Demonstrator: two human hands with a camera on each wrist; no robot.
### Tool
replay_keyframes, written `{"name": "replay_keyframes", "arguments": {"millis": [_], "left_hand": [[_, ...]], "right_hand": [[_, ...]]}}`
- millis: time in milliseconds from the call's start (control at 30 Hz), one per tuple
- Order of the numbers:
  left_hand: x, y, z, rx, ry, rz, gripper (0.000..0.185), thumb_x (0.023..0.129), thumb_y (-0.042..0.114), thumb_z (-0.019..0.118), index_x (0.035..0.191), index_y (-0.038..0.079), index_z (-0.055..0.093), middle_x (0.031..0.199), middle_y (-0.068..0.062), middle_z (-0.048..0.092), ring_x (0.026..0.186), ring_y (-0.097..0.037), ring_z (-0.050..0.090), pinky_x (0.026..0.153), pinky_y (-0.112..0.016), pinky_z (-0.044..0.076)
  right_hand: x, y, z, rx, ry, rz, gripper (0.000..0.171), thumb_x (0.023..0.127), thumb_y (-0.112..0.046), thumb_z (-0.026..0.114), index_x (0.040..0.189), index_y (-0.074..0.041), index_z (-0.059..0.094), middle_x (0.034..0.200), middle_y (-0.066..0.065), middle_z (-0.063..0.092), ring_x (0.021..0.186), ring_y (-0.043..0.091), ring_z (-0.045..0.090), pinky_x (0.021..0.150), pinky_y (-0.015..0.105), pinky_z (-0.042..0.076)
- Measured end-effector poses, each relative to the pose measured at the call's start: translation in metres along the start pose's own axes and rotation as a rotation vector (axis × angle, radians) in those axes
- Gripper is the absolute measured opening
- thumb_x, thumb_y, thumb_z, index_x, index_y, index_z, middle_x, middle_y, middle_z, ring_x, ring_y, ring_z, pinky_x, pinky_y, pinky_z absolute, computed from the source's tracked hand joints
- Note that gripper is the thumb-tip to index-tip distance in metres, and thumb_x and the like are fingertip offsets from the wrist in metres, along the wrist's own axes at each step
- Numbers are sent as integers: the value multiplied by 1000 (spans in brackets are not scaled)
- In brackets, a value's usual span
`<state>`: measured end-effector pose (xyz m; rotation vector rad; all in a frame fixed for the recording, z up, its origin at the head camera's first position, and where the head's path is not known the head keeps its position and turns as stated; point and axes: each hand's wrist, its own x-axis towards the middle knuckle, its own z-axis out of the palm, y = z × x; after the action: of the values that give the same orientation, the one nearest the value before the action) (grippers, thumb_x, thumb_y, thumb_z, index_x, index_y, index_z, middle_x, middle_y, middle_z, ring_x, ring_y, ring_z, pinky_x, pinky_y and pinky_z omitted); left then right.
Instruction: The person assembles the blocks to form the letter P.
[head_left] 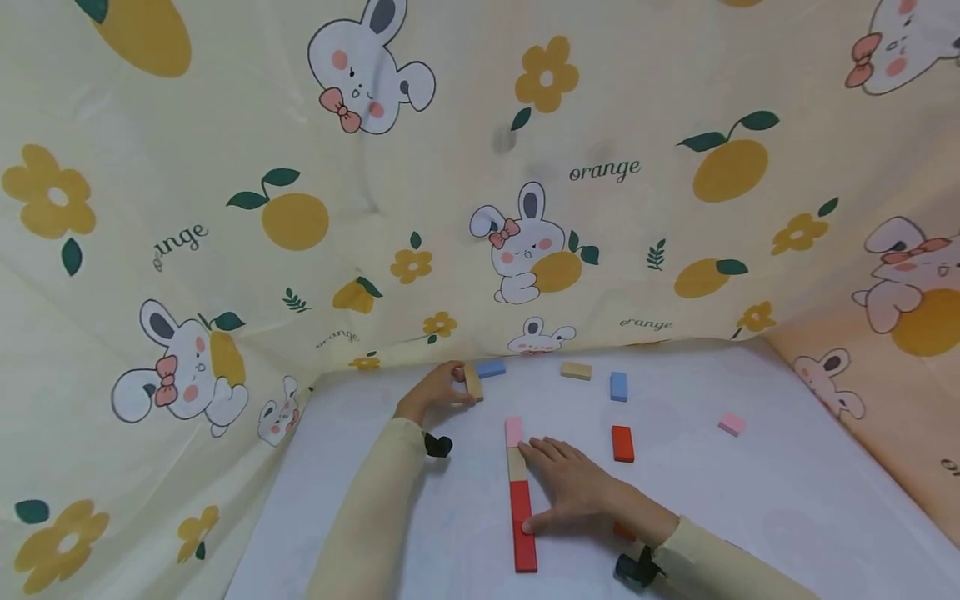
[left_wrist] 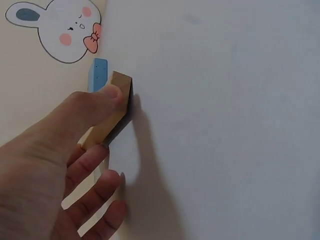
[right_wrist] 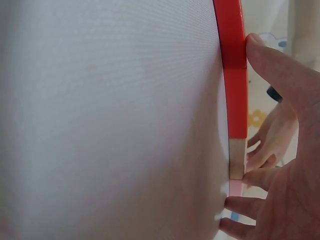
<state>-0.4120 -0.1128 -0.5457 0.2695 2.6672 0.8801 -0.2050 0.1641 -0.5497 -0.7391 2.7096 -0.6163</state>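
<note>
Thumb and fingers of my left hand (head_left: 431, 393) pinch a tan wooden block (head_left: 473, 382) near the back of the table; the left wrist view shows the same block (left_wrist: 106, 125) tilted in that grip. Just beyond it lies a blue block (head_left: 491, 368). In the middle, a straight row runs front to back: two red blocks (head_left: 526, 552), a tan block (head_left: 517, 465) and a pink block (head_left: 513, 431). My right hand (head_left: 573, 485) rests along the row's right side, fingers spread, its thumb at the red blocks and its fingertips by the tan and pink ones.
Right of the row lie another tan block (head_left: 576, 371), a blue block (head_left: 618, 387), a red block (head_left: 622, 443) and a pink block (head_left: 732, 424). One more red block (head_left: 624, 532) is partly hidden under my right wrist. A patterned cloth (head_left: 450, 208) rises behind the white table (head_left: 750, 517).
</note>
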Motion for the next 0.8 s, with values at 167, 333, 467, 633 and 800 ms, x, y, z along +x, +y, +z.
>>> {"name": "replay_keyframes", "arguments": {"millis": [167, 333, 467, 633, 800], "left_hand": [[-4, 11, 3, 18, -28, 51, 87, 87, 32, 92, 157, 9, 47, 136, -9, 64, 126, -28, 58, 119, -51, 42], [-2, 18, 8, 44, -48, 48, 85, 87, 36, 92, 156, 12, 49, 137, -6, 64, 126, -26, 58, 118, -50, 43], [-3, 24, 10, 60, -49, 59, 81, 87, 37, 92, 153, 14, 52, 136, -6, 65, 126, -26, 58, 118, -50, 43], [-6, 33, 14, 70, -67, 94, 78, 87, 37, 92, 151, 15, 54, 136, -5, 65, 125, -25, 59, 117, -49, 44], [-9, 42, 17, 68, -102, 109, 82, 85, 41, 92, 152, 15, 52, 137, -6, 65, 127, -26, 58, 118, -51, 43]], "right_hand": [[0, -2, 0, 2, 1, -3, 119, 77, -77, 79, 169, -16, 34, 172, 14, 35, 157, 44, 30, 121, 71, 30], [-1, -3, -1, 2, 0, 3, 120, 77, -77, 79, 169, -16, 34, 172, 14, 35, 157, 43, 30, 120, 71, 30], [-2, -3, -2, 2, 1, 3, 120, 77, -79, 78, 169, -16, 34, 172, 14, 35, 158, 43, 30, 121, 71, 30], [-2, -2, -1, 7, 0, 11, 120, 77, -80, 78, 169, -17, 34, 172, 14, 35, 158, 44, 29, 121, 72, 29], [-2, -2, 0, 12, 0, 19, 120, 76, -78, 79, 169, -18, 34, 172, 14, 35, 158, 44, 29, 120, 72, 29]]}}
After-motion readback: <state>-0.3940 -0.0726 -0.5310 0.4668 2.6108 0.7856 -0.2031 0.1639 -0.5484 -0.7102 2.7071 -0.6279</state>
